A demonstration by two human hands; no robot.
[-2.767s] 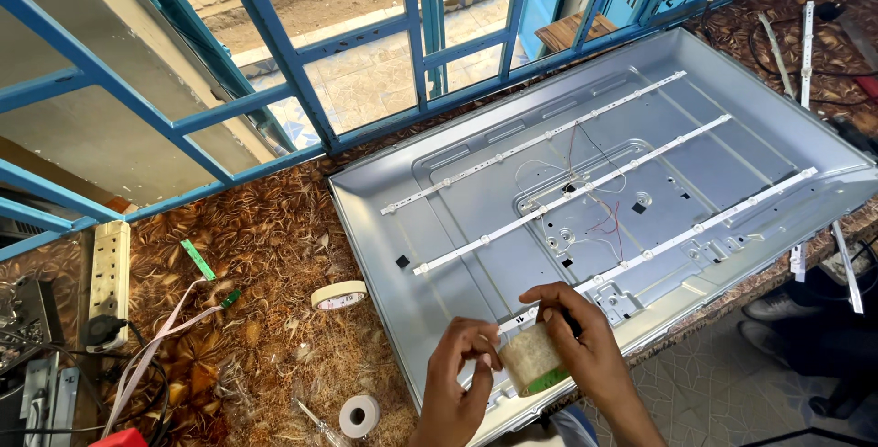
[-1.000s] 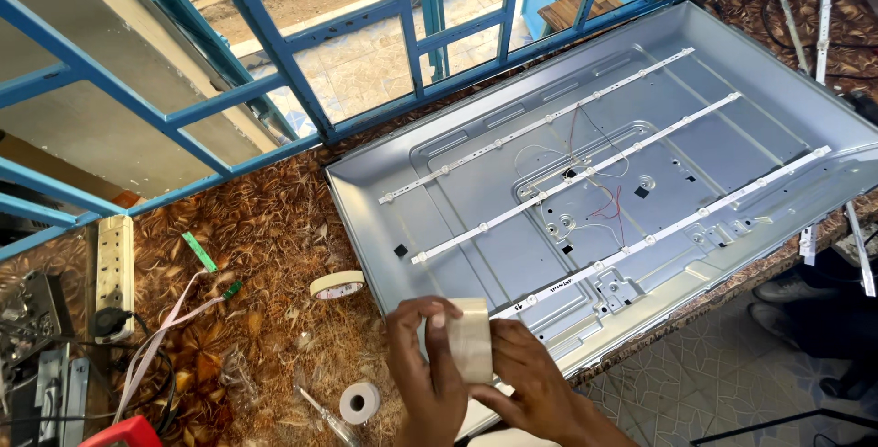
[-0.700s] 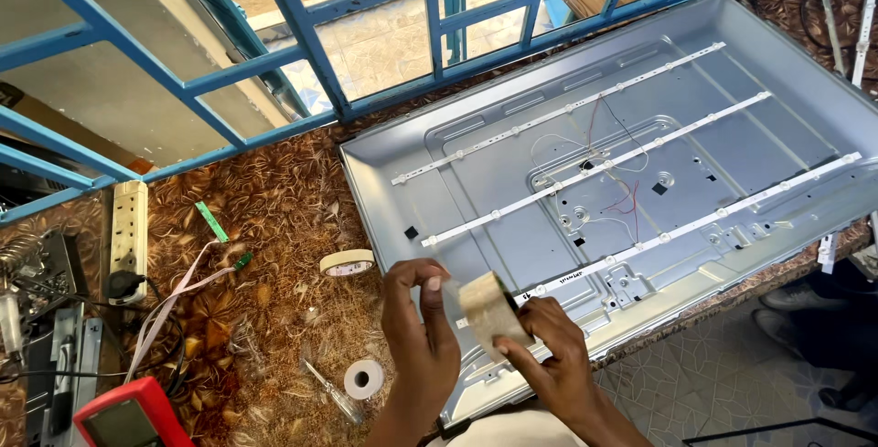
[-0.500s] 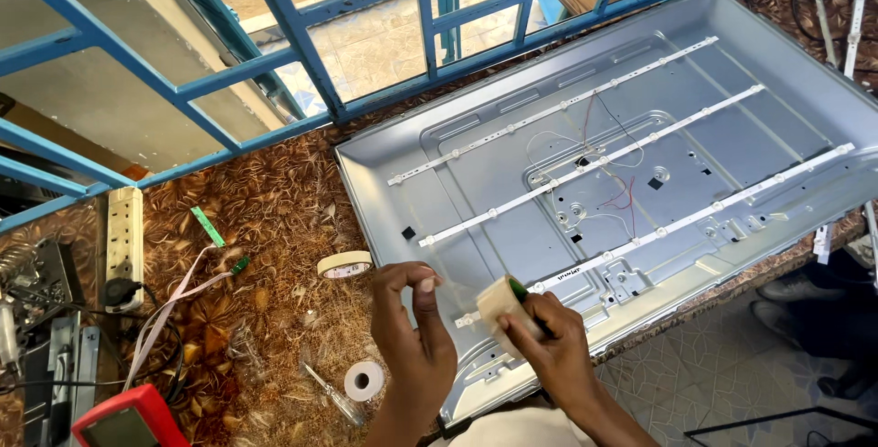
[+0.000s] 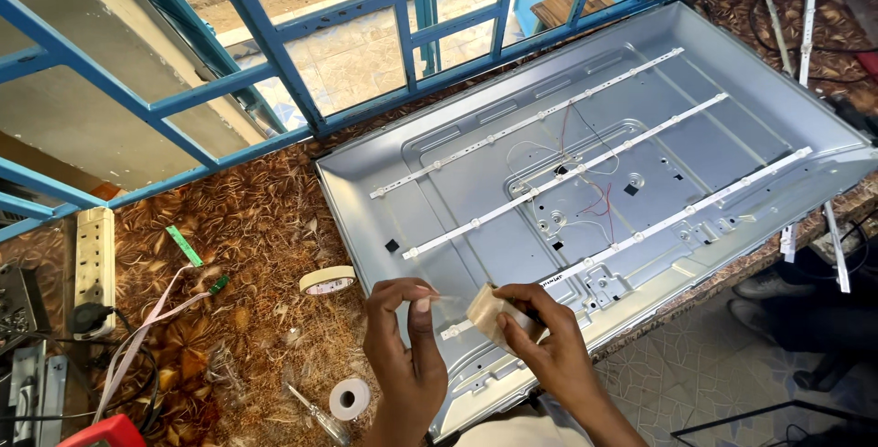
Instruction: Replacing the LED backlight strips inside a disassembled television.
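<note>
Grey sheet metal fills most of the head view: a big flat-screen back panel (image 5: 695, 145) lies on the table (image 5: 247, 228), w/ 3 white LED strips (image 5: 567, 177) running across it at a slant, thin red & white wires between them near the centre.

Hands are low in the frame, over the panel's near edge. Right hand (image 5: 549, 356) is closed round a tape roll (image 5: 489, 310), pale tan, held tilted w/ its side toward the camera; fingers wrap the far side, thumb on the near one. Left hand (image 5: 407, 346) is pinched, thumb & forefinger tips together on the clear tape end (image 5: 445, 301) that stretches a short way from the roll. The 2 hands sit close, just apart, tape strip bridging them. Roll hangs just above the near end of the lowest LED strip; can't tell if it touches.

Around them on the table, patterned brown cloth: a masking tape roll (image 5: 327, 280) left of the left hand, near the panel's corner; a smaller white tape roll (image 5: 348, 399) lower down, w/ a screwdriver (image 5: 311, 410) beside it. Further left a white power strip (image 5: 94, 260), a flat ribbon cable (image 5: 137, 342) & a red meter (image 5: 105, 432) at the bottom edge. Blue window bars (image 5: 274, 54) run along the table's far side. Spare LED strips (image 5: 805, 17) lie at the far right.
</note>
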